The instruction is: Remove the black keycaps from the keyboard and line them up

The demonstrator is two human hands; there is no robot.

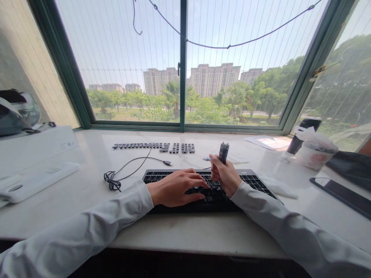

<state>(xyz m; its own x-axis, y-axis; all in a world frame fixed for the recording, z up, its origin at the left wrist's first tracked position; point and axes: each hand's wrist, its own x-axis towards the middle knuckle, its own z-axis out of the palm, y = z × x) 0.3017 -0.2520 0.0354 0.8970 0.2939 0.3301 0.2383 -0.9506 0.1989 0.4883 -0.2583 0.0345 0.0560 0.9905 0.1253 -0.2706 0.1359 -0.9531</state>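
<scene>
Black keyboard (252, 181) sits near the front edge of the pale stone tabletop (87, 185), partly under both hands. Left hand (176, 188) lies flat on the keys, fingers (199, 184) loosely spread and pressing the middle rows, gripping nothing. Right hand (225, 177) is closed around a dark keycap puller (223, 152), held upright, lower end on the keys. Likely step: pulling caps off; next move needs the puller seated squarely over one cap. Removed keycaps (153, 146) lie in rows behind, well apart, with a loose cable (130, 164) between.
</scene>
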